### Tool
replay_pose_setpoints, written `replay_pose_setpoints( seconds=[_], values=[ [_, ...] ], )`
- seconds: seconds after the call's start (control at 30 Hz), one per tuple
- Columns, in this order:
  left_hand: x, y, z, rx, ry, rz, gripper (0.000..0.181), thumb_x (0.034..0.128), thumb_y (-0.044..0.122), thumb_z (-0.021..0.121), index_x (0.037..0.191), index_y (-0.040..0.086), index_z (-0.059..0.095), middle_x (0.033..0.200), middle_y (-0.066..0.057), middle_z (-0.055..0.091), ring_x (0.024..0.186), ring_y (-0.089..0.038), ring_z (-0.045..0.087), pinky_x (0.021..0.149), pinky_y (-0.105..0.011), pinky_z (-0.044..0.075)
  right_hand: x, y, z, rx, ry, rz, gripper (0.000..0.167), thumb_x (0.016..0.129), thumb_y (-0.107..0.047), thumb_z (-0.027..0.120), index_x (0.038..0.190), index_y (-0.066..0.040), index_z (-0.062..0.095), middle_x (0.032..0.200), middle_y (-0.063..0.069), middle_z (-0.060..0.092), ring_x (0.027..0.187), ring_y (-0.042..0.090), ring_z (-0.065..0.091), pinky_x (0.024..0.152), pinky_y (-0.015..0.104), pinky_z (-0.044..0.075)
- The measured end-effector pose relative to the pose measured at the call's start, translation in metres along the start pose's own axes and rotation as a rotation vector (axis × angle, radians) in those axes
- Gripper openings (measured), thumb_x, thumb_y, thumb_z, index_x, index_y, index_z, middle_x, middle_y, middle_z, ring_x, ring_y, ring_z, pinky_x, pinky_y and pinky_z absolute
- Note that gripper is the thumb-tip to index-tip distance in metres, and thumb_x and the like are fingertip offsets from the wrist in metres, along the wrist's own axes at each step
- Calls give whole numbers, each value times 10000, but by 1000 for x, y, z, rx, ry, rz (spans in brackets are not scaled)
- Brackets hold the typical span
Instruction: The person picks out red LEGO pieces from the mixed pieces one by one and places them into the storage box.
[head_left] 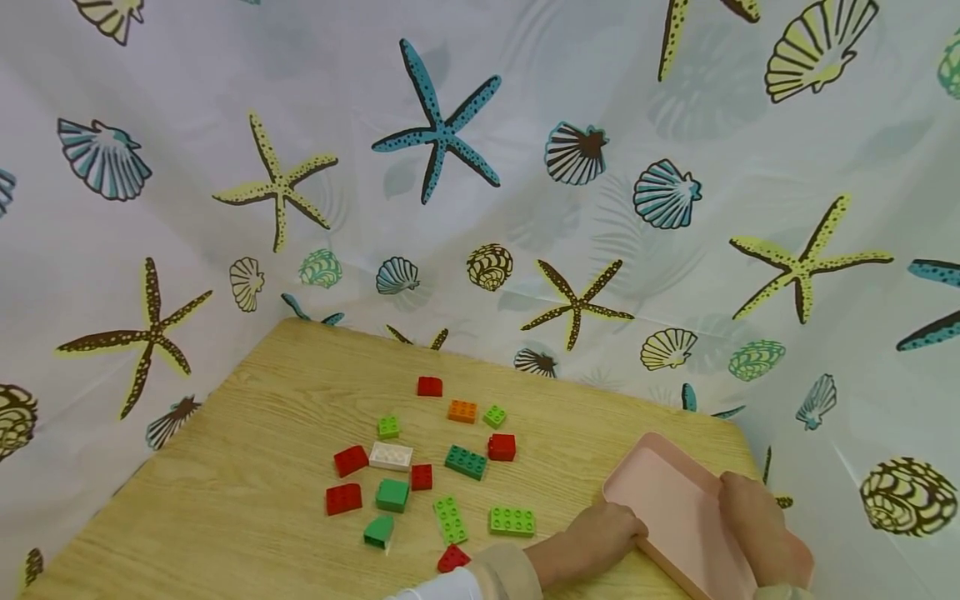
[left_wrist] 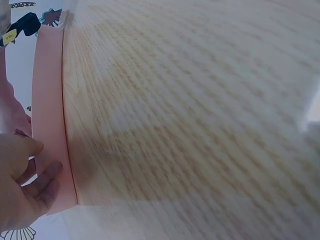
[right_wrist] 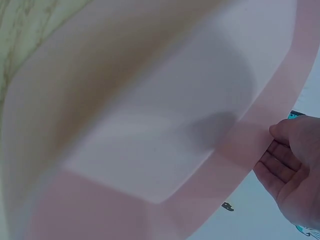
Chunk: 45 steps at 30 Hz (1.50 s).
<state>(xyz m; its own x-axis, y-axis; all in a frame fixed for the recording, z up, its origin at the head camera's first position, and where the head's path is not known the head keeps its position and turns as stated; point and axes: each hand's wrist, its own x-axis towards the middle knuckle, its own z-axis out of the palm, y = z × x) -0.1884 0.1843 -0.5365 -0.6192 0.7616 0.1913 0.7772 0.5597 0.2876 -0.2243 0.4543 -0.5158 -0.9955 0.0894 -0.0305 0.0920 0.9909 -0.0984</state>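
A pink tray (head_left: 675,508) lies at the right of the wooden table, with no object visible inside it. My left hand (head_left: 596,542) holds its left edge; in the left wrist view the thumb and fingers of that hand (left_wrist: 22,180) pinch the tray's side wall (left_wrist: 48,100). On the opposite side, my right hand (head_left: 753,525) grips the right rim. The right wrist view shows this hand (right_wrist: 295,170) with thumb and fingertips at the tray's wall (right_wrist: 240,145).
Left of the tray, several loose bricks lie spread out, among them a light green brick (head_left: 512,522), a white brick (head_left: 391,456), a red brick (head_left: 343,499) and an orange brick (head_left: 462,411). A patterned curtain (head_left: 465,225) surrounds the table (head_left: 225,467).
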Motion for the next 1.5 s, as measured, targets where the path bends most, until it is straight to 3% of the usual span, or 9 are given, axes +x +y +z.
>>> replay_pose_setpoints(
  seconds=[0.13,0.3,0.57,0.77,0.9,1.03,1.33,1.5],
  values=[
    [2,4,0,12,-10,-51,151,990,236,645,944,256,788,847,188,676,714,92,543,598,-68,406,-1,0,1,11,15,-2,127,931,37,537,959,97,645,882,292,645,782,464,637,676,577,523],
    [4,8,1,-20,-47,-119,144,981,261,654,1017,274,793,983,192,709,857,82,618,629,-83,447,-3,3,2,34,20,-13,128,935,14,556,960,94,653,884,294,651,764,473,632,664,590,516],
    [7,12,-3,-47,-33,-126,149,983,258,649,1003,284,794,971,204,707,788,108,583,592,-81,425,-3,11,-5,35,31,-46,157,932,19,539,1003,93,657,904,332,640,789,525,618,667,617,505],
    [12,13,-7,-60,-48,-152,153,981,254,649,1035,273,791,1023,188,709,890,73,632,633,-81,462,-1,15,-9,43,52,-46,140,918,17,558,982,76,667,902,324,642,792,521,619,651,615,501],
    [11,12,-6,-59,-72,-180,155,978,250,652,1034,285,792,1022,191,709,914,58,638,647,-99,480,-2,14,-9,59,19,-40,129,921,5,562,967,53,673,894,304,644,786,498,623,642,604,499],
    [9,11,-4,-63,-79,-176,153,974,227,658,1018,279,795,1013,187,712,907,54,642,647,-104,487,-5,11,-9,68,-12,-19,120,929,-13,557,935,26,671,878,265,651,761,449,627,636,584,501],
    [7,4,-11,-109,-85,-127,165,984,192,640,1053,225,786,1054,156,710,972,43,638,713,-78,476,-14,14,-12,85,12,-19,106,910,-21,570,856,-38,660,829,218,652,697,388,621,579,561,489],
    [7,-1,-15,-23,-62,-117,157,981,238,647,1041,265,789,1029,178,706,958,57,622,712,-84,471,-15,11,-14,82,12,-22,88,909,-22,586,858,-31,657,823,214,654,703,394,625,584,568,488]
  ],
)
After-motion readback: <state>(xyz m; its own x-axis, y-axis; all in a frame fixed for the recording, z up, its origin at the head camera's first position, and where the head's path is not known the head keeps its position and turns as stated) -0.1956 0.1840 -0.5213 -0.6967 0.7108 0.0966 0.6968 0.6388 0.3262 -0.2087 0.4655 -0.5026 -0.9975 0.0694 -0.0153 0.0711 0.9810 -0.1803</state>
